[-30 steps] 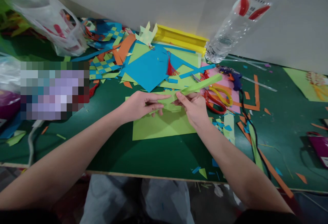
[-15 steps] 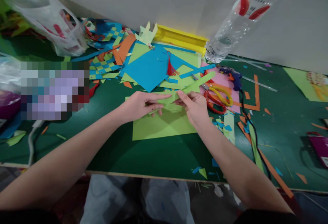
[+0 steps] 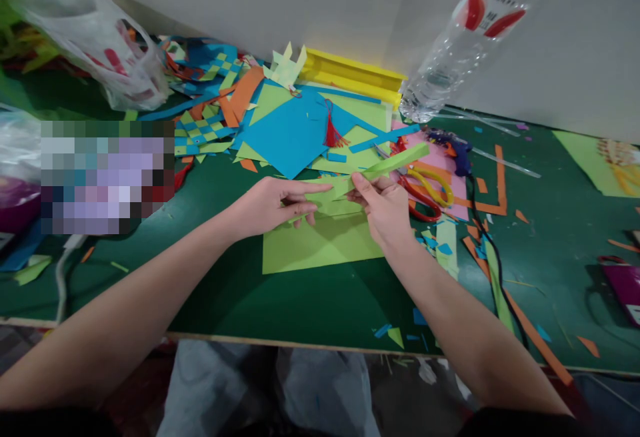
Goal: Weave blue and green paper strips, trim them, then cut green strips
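Note:
A light green paper strip (image 3: 400, 161) angles up to the right from my right hand (image 3: 387, 209), whose thumb and fingers pinch it. Its left part runs toward my left hand (image 3: 273, 207). There the index finger points out straight, while the thumb lies over the strip's left end with other fingertips showing below; the exact grip is partly hidden. Under both hands, a larger light green paper sheet (image 3: 320, 250) lies flat on the table. Red-handled scissors (image 3: 425, 211) and yellow-handled scissors (image 3: 440, 187) rest just beyond my right hand.
Blue paper (image 3: 285, 133) with a red tassel (image 3: 333, 127) lies behind the hands. A yellow tray-like piece (image 3: 350, 75) and a clear plastic bottle (image 3: 445, 63) stand along the wall. Paper scraps and a black cable (image 3: 493, 243) lie on the right, a plastic bag (image 3: 120, 57) at left.
My right hand has shifted slightly right with the strip, whose free end now reaches farther right. The green sheet beneath has slid a little to the right.

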A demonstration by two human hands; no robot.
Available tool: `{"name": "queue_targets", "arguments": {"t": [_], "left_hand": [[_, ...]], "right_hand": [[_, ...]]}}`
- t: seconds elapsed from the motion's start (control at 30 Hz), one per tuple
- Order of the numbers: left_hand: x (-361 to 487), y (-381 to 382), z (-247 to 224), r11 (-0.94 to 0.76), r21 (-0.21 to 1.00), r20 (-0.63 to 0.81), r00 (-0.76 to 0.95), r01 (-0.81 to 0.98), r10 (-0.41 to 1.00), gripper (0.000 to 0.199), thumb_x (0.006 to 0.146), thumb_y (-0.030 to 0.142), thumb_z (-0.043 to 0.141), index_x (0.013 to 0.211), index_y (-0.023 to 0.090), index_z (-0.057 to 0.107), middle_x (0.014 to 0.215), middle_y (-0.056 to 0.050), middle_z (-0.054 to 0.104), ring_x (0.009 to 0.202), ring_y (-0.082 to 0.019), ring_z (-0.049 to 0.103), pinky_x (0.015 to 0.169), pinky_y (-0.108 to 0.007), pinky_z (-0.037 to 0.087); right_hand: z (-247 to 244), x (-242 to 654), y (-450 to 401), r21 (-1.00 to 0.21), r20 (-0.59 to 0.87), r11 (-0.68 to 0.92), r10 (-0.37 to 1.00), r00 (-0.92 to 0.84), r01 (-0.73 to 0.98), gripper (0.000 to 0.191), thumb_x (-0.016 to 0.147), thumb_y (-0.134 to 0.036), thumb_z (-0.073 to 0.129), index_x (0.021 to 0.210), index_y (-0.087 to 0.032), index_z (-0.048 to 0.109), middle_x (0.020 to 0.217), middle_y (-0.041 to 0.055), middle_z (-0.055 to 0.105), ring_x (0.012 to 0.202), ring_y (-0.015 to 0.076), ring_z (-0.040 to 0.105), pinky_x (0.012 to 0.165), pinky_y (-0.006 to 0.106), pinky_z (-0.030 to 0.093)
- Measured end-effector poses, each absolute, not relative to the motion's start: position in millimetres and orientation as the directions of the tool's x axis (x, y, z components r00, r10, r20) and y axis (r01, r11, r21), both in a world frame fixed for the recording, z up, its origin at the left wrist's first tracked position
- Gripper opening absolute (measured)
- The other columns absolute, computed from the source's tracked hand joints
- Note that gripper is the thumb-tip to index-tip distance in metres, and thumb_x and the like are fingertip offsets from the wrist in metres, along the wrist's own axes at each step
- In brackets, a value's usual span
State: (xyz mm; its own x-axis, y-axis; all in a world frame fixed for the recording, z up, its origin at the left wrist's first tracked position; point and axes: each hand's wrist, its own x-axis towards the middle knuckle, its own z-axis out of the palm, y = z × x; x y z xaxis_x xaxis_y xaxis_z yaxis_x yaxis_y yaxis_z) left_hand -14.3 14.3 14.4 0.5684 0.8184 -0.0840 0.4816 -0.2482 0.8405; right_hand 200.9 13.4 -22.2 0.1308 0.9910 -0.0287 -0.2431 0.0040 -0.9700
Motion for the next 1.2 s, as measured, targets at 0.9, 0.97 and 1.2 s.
{"name": "queue_targets", "arguments": {"t": [0.9,0.97,1.2], "left_hand": [[-20.4,19.0,12.0,-0.195,0.829,-0.179,0.579,0.525,0.796,0.047,0.090,0.043,0.058,0.130,0.019,0.060,0.088,-0.006,0.078,0.060,-0.015,0.069,0.063,-0.026,0.056],[-20.9,19.4,11.2,-0.198,0.827,-0.172,0.573,0.526,0.801,0.044,0.089,0.042,0.059,0.126,0.017,0.062,0.088,-0.007,0.078,0.059,-0.015,0.069,0.064,-0.027,0.057],[-20.6,18.5,10.2,-0.161,0.827,-0.191,0.538,0.539,0.821,0.035,0.087,0.037,0.061,0.112,0.014,0.067,0.082,-0.007,0.078,0.057,-0.014,0.068,0.062,-0.025,0.056]], "right_hand": [[-15.8,212.2,21.5,-0.964,-0.009,0.074,0.951,0.308,-0.256,0.031,0.069,-0.044,0.077,0.061,-0.023,0.055,0.072,-0.0029,0.071,0.061,0.0093,0.063,0.069,0.027,0.056],[-15.9,213.0,21.7,-0.970,-0.007,0.071,0.948,0.318,-0.233,0.031,0.069,-0.045,0.077,0.062,-0.024,0.055,0.075,-0.0024,0.072,0.064,0.0103,0.064,0.069,0.028,0.056],[-16.7,216.0,22.8,-0.969,0.015,0.104,0.931,0.364,-0.226,0.028,0.070,-0.050,0.075,0.072,-0.024,0.064,0.082,-0.0019,0.073,0.063,0.0102,0.062,0.070,0.029,0.055]]}}
